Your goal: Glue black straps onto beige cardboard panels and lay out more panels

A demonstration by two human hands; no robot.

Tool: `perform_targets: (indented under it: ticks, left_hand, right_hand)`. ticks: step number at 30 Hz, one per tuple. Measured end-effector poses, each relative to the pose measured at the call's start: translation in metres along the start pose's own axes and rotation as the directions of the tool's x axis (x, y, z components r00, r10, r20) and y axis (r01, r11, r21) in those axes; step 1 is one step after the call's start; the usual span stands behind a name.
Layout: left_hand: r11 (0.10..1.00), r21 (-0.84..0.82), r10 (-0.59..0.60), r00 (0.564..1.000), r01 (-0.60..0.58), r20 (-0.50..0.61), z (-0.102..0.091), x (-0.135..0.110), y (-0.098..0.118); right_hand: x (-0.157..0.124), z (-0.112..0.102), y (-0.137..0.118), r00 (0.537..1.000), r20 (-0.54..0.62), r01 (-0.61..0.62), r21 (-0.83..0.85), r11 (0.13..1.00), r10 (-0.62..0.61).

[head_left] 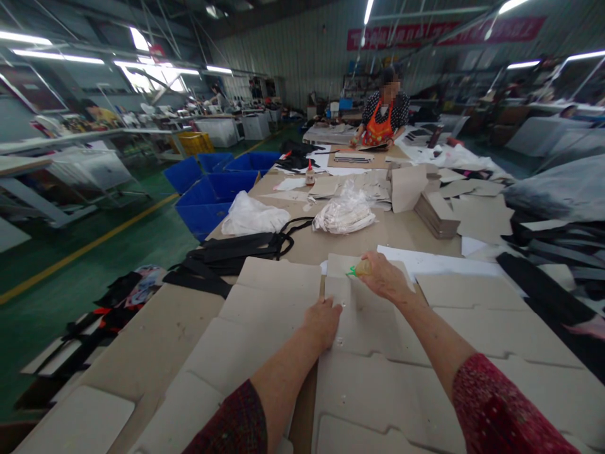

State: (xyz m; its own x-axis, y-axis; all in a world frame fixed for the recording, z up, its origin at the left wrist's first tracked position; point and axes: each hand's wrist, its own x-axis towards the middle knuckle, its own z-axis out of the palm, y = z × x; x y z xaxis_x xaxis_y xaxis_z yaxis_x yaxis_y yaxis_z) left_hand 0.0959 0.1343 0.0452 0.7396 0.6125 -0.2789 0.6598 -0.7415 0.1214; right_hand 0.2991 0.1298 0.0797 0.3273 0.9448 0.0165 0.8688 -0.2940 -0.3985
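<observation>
My right hand is wrapped around a small yellowish squeeze bottle with a green nozzle. Its tip points down and left, close to the top of a beige cardboard sheet. My left hand has its fingers curled at that sheet's left edge, pressing or gripping it; its fingertips are partly hidden. Small pale spots mark the sheet near this hand. More overlapping beige cardboard sheets lie in a column to the left, and another column of sheets lies to the right.
Black straps, a white plastic bag and a clear bag of pale pieces lie beyond. Stacked cardboard stands right. A red-capped bottle and blue bins are farther left. A co-worker in an orange apron works opposite.
</observation>
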Motion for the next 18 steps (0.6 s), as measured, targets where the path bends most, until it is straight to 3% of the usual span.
perform_targets:
  ticks: [6,10,14,16,18]
  left_hand:
    - [1.0,0.008,0.01,1.0,-0.01,-0.002,-0.001,0.0,0.0]
    - [0.999,0.022,0.024,1.0,-0.024,-0.003,0.001,0.0,-0.001]
    - [0.998,0.04,0.038,0.999,-0.037,-0.007,0.003,0.001,-0.003]
    - [0.998,0.051,0.036,0.999,-0.035,-0.016,0.003,0.002,-0.004]
    - [0.998,0.056,0.042,0.999,-0.041,-0.024,0.001,0.003,-0.005]
  right_hand:
    - [0.002,0.007,0.005,0.999,-0.02,-0.037,0.181,0.983,0.041]
    - [0.002,0.023,0.003,0.984,-0.072,-0.119,0.394,0.911,0.16]
    - [-0.016,0.03,0.003,0.924,-0.102,-0.215,0.658,0.722,0.368]
    - [-0.044,0.023,0.008,0.89,-0.1,-0.222,0.758,0.613,0.446]
    - [-0.088,0.009,0.017,0.863,-0.045,-0.192,0.892,0.409,0.503]
